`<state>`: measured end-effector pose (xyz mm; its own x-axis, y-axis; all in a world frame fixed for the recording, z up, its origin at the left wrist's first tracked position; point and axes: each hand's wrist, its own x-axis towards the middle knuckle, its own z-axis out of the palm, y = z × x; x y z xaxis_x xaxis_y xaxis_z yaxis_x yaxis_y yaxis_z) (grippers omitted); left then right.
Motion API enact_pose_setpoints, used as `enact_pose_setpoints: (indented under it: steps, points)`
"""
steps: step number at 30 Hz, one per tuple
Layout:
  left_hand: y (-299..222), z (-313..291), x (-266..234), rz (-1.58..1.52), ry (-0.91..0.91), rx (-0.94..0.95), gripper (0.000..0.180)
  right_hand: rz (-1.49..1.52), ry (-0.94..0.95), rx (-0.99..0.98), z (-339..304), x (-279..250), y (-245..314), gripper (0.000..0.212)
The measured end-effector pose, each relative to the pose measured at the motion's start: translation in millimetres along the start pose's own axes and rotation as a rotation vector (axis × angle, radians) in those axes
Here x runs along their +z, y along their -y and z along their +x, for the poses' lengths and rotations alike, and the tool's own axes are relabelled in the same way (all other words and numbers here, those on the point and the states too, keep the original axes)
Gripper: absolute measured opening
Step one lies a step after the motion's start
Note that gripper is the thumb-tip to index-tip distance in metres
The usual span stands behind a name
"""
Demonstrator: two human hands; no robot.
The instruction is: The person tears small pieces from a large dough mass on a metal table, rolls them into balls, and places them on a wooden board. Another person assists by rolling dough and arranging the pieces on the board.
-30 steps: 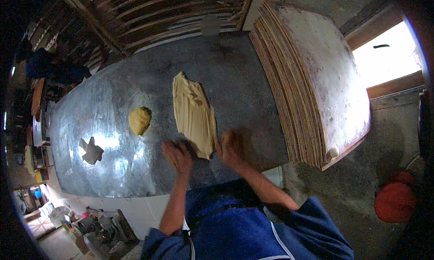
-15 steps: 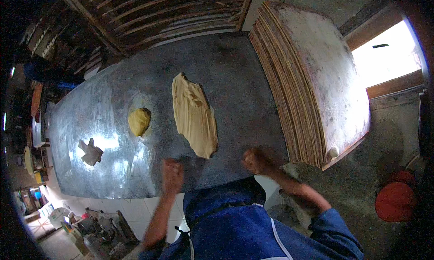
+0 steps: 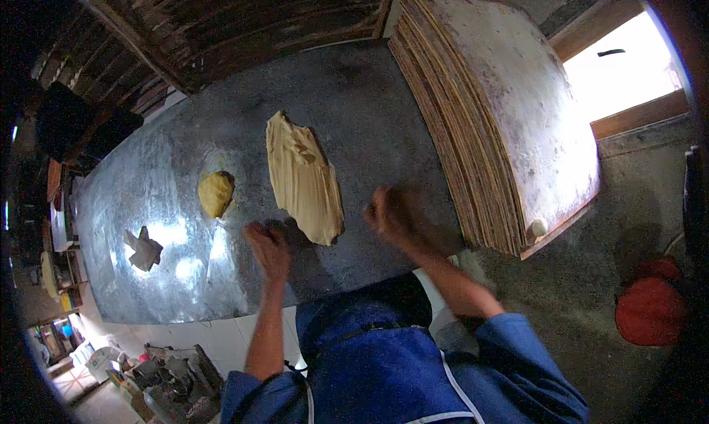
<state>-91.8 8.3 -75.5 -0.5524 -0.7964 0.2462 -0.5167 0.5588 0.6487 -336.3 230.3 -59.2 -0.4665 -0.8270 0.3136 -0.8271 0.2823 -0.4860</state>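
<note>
A long, pale, flattened slab of dough (image 3: 304,180) lies on the dark metal-topped table (image 3: 369,107), its surface ridged and its upper end torn. My left hand (image 3: 269,250) hovers by the table's near side, just left of the slab's lower end, its fingers curled with nothing visible in them. To the right of the slab, apart from it, is my right hand (image 3: 393,219); it is smeared by motion and its fingers look bent. Left of the slab sits a yellow lump (image 3: 216,194) that looks like dough or fat.
A crumpled greyish piece (image 3: 144,248) lies farther left on the table. Thin boards are stacked high (image 3: 509,114) at the right, with a small white round thing (image 3: 539,226) on the top board's near corner. A red round object (image 3: 651,311) stands on the floor.
Both my hands have moved farther over the table, up alongside the dough's lower end. The whole view has shifted slightly; the dough looks unchanged. A dark figure shows more at the far left.
</note>
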Motion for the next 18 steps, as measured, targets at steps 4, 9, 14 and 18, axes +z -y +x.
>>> enact_pose_setpoints:
  steps: [4,9,14,18]
  points:
    - [65.4,-59.5,12.9,-0.312,-0.311,0.337,0.017,0.407,0.043,0.115,-40.4,-3.6,23.0,0.028]
    - [21.6,-22.6,-27.4,0.192,0.156,-0.155,0.020,0.459,0.098,0.487,-11.5,-21.2,-23.9,0.031]
    - [-1.3,-32.3,-88.5,0.335,0.347,0.269,0.031,0.112,0.290,0.210,-60.2,-26.6,0.9,0.026]
    - [-26.4,-0.1,-115.2,0.182,0.801,0.359,0.029,0.000,-0.083,0.052,-61.3,-43.9,-11.6,0.016]
